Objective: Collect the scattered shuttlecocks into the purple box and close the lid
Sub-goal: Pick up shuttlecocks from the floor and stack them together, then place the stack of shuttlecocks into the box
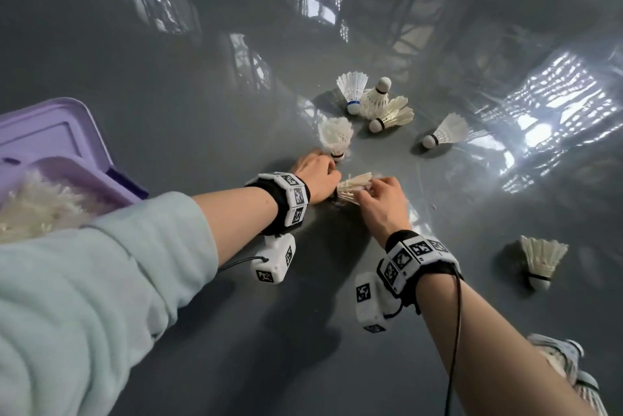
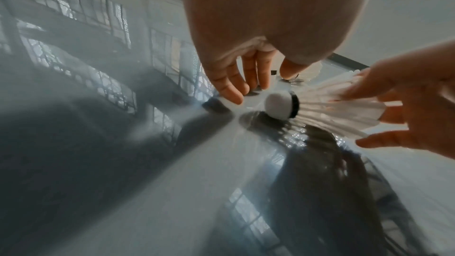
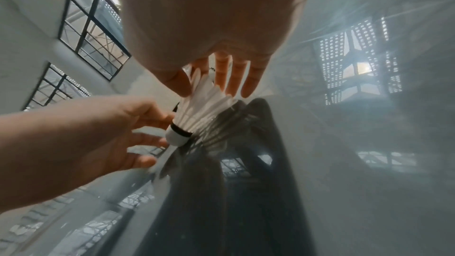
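Note:
A white feather shuttlecock (image 1: pixel 354 184) lies on the grey floor between my hands. My right hand (image 1: pixel 371 193) pinches its feather skirt (image 3: pixel 209 102) between thumb and fingers, while its cork (image 2: pixel 280 107) sits just over the floor. My left hand (image 1: pixel 328 173) is spread with fairly straight fingers (image 2: pixel 231 89) beside that cork and holds nothing. Another shuttlecock (image 1: pixel 335 137) stands upright just beyond the left hand. The purple box (image 1: pixel 111 179) is at the far left, its lid (image 1: pixel 50 132) open, with shuttlecocks (image 1: pixel 40 210) inside.
Three shuttlecocks (image 1: pixel 374 102) lie in a cluster further out, one (image 1: pixel 445 132) to their right, and another (image 1: pixel 541 260) near my right forearm. A shoe (image 1: pixel 569 368) shows at the bottom right. The glossy floor (image 1: pixel 202 95) mirrors the windows.

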Demonstrator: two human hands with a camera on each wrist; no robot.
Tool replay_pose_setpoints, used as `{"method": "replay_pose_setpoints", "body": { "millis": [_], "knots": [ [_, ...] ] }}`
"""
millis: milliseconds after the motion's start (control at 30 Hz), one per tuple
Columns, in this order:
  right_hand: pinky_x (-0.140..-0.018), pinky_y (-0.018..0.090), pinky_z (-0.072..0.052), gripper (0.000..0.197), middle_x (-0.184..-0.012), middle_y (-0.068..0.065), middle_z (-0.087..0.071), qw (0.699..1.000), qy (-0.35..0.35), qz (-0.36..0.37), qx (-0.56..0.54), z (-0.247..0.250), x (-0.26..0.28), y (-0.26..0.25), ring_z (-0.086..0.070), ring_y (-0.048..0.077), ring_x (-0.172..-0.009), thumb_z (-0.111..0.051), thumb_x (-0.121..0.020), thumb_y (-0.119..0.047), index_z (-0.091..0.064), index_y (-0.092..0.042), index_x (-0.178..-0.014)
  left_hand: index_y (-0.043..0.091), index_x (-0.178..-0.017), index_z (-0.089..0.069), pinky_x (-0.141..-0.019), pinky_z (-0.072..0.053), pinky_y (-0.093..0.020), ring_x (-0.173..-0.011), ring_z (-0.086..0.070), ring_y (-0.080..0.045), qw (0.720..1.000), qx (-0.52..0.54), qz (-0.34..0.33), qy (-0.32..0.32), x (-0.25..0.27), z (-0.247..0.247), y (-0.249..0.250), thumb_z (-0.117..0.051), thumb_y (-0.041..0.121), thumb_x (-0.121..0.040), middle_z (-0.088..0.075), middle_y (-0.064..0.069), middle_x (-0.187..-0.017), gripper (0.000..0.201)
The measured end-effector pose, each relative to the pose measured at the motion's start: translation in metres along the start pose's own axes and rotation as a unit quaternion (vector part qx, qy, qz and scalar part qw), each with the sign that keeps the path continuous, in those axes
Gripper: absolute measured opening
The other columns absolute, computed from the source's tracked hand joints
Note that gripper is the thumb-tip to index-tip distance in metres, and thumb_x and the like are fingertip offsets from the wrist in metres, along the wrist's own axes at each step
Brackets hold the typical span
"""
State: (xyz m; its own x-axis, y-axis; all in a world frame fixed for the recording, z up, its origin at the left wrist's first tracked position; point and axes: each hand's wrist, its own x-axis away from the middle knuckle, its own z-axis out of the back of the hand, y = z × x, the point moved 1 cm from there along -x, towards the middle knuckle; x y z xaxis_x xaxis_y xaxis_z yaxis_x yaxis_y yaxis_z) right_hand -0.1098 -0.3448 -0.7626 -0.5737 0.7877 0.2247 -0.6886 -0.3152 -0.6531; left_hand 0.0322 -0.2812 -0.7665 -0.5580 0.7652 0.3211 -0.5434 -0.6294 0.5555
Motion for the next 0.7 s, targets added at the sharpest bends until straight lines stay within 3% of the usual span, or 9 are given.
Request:
{"method": "replay_pose_setpoints", "body": {
  "millis": [100, 167, 267, 367, 467, 533, 633, 700],
  "knots": [
    [-0.078, 0.02, -0.03, 0.039, -0.097, 0.002, -0.046, 0.998, 0.048, -0.028, -0.009, 0.007, 0.011, 0.009, -0.046, 0.017, -0.086, -0.046, -0.078, -0.038, -0.069, -0.007, -0.089, 0.014, -0.1, -0.065, -0.096, -0.042, -0.032, -0.11, -0.055, -0.029, 0.998, 0.033, 0.023, 0.045, 0.017, 0.014, -0.012, -0.054, 0.027, -0.088, -0.058, -0.009, -0.118, 0.021],
    [-0.076, 0.022, -0.03, 0.034, -0.096, 0.004, -0.046, 0.996, 0.077, -0.047, -0.003, 0.013, 0.01, 0.011, -0.046, 0.02, -0.084, -0.05, -0.084, -0.033, -0.068, -0.004, -0.089, 0.013, -0.095, -0.063, -0.091, -0.041, -0.03, -0.107, -0.054, -0.029, 0.995, 0.049, 0.03, 0.084, 0.02, 0.026, -0.015, -0.057, 0.025, -0.087, -0.057, -0.011, -0.113, 0.016],
    [-0.079, 0.025, -0.032, 0.029, -0.093, 0.007, -0.047, 0.992, 0.111, -0.058, -0.004, 0.02, 0.003, 0.013, -0.05, 0.026, -0.091, -0.054, -0.087, -0.027, -0.068, -0.002, -0.091, 0.014, -0.108, -0.052, -0.09, -0.039, -0.032, -0.113, -0.047, -0.029, 0.992, 0.027, 0.015, 0.126, 0.013, 0.041, -0.014, -0.061, 0.027, -0.085, -0.046, -0.01, -0.118, 0.028],
    [-0.08, 0.026, -0.033, 0.039, -0.093, 0.006, -0.048, 0.99, 0.127, -0.064, -0.018, 0.019, 0.0, 0.01, -0.05, 0.025, -0.09, -0.048, -0.083, -0.037, -0.067, -0.004, -0.093, 0.018, -0.122, -0.043, -0.092, -0.044, -0.038, -0.12, -0.036, -0.031, 0.984, -0.005, -0.027, 0.176, 0.003, 0.048, -0.004, -0.065, 0.023, -0.08, -0.033, -0.01, -0.128, 0.047],
    [-0.078, 0.025, -0.033, 0.03, -0.094, 0.006, -0.048, 0.991, 0.12, -0.059, -0.024, 0.016, -0.001, 0.012, -0.048, 0.022, -0.087, -0.053, -0.088, -0.03, -0.067, -0.004, -0.094, 0.031, -0.137, -0.038, -0.1, -0.04, -0.046, -0.13, -0.029, -0.04, 0.994, -0.064, 0.013, 0.083, -0.013, 0.038, -0.004, -0.064, 0.023, -0.082, -0.018, -0.012, -0.147, 0.062],
    [-0.078, 0.025, -0.033, 0.025, -0.093, 0.005, -0.05, 0.991, 0.117, -0.056, -0.021, 0.013, 0.0, 0.014, -0.048, 0.022, -0.087, -0.055, -0.088, -0.027, -0.067, -0.005, -0.094, 0.031, -0.138, -0.041, -0.103, -0.039, -0.043, -0.123, -0.043, -0.042, 0.997, -0.064, 0.045, 0.019, -0.022, 0.031, -0.01, -0.061, 0.024, -0.086, -0.032, -0.016, -0.141, 0.056],
    [-0.077, 0.029, -0.04, 0.019, -0.09, 0.007, -0.062, 0.991, 0.121, -0.045, -0.026, 0.01, 0.003, 0.015, -0.056, 0.024, -0.087, -0.058, -0.085, -0.026, -0.067, -0.01, -0.091, 0.018, -0.122, -0.058, -0.092, -0.041, -0.032, -0.111, -0.055, -0.033, 0.997, -0.015, 0.024, 0.076, -0.022, 0.034, -0.011, -0.055, 0.014, -0.09, -0.057, -0.014, -0.123, 0.032],
    [-0.079, 0.032, -0.047, 0.017, -0.089, 0.007, -0.07, 0.991, 0.127, -0.037, -0.032, 0.011, 0.006, 0.015, -0.062, 0.024, -0.086, -0.062, -0.083, -0.024, -0.069, -0.014, -0.094, 0.018, -0.111, -0.064, -0.086, -0.043, -0.029, -0.107, -0.058, -0.029, 0.996, -0.003, 0.01, 0.094, -0.019, 0.041, -0.012, -0.055, 0.011, -0.089, -0.064, -0.01, -0.117, 0.025]
  ]
}}
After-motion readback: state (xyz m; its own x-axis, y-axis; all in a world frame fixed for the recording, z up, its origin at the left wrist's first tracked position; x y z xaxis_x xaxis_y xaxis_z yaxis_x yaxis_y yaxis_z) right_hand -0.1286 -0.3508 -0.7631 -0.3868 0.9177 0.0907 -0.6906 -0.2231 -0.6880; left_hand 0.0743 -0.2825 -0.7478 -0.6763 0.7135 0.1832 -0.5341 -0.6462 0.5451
